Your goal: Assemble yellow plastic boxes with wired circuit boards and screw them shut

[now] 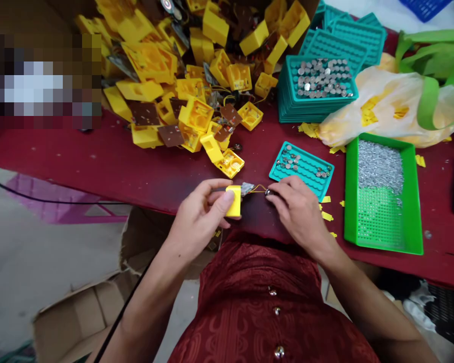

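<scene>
Now left hand (pixel 208 204) holds one yellow case (pixel 233 201), right hand (pixel 295 204) one part (pixel 268 192).

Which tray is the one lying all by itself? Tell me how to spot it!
On the dark red table, find the tall stack of teal trays. Nearer the front edge, by the right hand, the lone teal tray holds just scattered discs, unlike the stack's crowded top tray.

Head camera: up on the wearer's head, right over the near edge of the worktop (pixel 136 171) | facing: forward and steeply down, past the wearer's chest (pixel 257 322) towards the far side | range: arm's reach to left hand (pixel 200 212) and right hand (pixel 297 206), wide enough to catch floor (pixel 15 242) beyond the near-left edge
</scene>
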A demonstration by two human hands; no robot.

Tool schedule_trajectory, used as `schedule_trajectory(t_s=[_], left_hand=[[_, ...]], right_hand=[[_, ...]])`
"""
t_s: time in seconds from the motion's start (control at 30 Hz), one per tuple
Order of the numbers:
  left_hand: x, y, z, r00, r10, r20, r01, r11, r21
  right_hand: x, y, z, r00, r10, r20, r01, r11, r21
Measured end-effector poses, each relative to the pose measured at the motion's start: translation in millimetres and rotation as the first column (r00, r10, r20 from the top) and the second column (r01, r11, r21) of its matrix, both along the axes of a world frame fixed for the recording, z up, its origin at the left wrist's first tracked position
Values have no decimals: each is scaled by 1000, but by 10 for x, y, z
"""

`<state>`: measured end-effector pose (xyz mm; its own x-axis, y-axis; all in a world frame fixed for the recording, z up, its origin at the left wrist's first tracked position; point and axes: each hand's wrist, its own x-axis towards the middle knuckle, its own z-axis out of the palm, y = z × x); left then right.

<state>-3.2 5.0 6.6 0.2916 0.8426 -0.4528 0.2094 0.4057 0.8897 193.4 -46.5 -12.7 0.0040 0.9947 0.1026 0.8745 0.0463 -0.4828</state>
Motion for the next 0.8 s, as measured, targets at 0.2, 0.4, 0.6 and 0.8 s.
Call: schedule_trajectory(t_s=[0.2, 0.4, 0.6, 0.8], left_hand=[[59, 81, -8, 890, 216, 402, 20, 861, -508], [152, 27, -47, 776, 289, 561, 221, 709, -670], [268, -53, -100, 718, 330, 612, 144, 790, -596], [327, -144, -131, 788, 244, 566, 33, 900, -435]], right_hand=[[-34, 470, 630, 981, 87, 172, -102, 991, 84], [-69, 638, 832, 957, 197, 215, -205, 979, 18], [40, 143, 652, 967, 41, -251, -47, 999, -18], [-13, -99, 414, 921, -32, -387, 37, 999, 4]])
